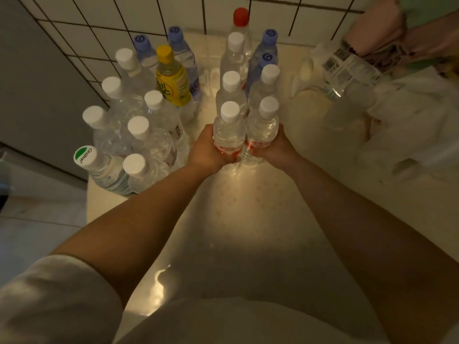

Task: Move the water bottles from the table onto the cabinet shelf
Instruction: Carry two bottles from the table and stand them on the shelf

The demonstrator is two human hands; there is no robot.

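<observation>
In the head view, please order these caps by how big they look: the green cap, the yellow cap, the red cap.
1. green cap, nearest the camera, which enlarges it
2. yellow cap and red cap: too alike to rank

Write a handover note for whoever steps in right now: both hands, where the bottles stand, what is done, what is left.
Left hand: grips the front left bottle of the middle double row.
Right hand: grips the front right bottle beside it.
Both bottles upright, at table level; whether lifted cannot be told.
A left cluster of bottles stands by the tiled wall; more stand behind the held pair.
Cabinet shelf not in view.
Done: nothing confirmed shelved.
Left: carry this pair, then all others.
</observation>
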